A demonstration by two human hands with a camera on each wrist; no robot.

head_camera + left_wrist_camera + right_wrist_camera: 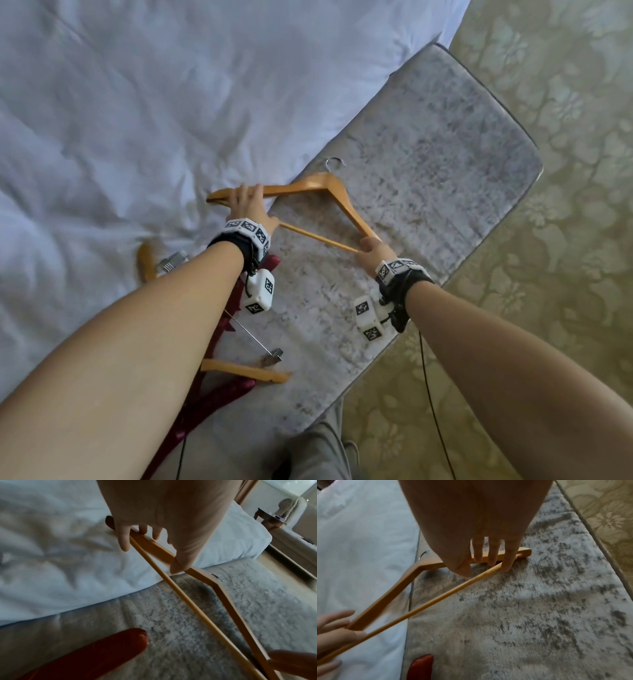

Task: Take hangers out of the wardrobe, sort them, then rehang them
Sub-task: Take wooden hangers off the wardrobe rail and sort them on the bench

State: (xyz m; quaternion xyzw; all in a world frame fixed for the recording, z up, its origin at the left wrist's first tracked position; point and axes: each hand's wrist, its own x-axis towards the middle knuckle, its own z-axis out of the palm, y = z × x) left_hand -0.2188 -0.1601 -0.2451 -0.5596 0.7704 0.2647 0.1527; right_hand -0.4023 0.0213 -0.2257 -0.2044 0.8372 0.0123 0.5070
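A wooden hanger (337, 198) with a metal hook (335, 163) and a thin crossbar sits low across the grey bench (445, 147), and its left end reaches over the white duvet (120, 120). My left hand (251, 205) grips the left arm, fingers curled over the top and thumb (178, 565) beneath. My right hand (371, 248) holds the right end (524, 551), with fingers (493, 559) across the wood and the thumb on the near side. Whether the hanger rests on the bench or hovers just above it is unclear.
Under my left forearm lie a dark red padded hanger (222, 394), a wooden clip hanger (246, 371) with a metal bar, and another wooden piece (145, 262) on the duvet. Patterned carpet (565, 205) runs along the bench's right side. My trouser leg (318, 452) is below.
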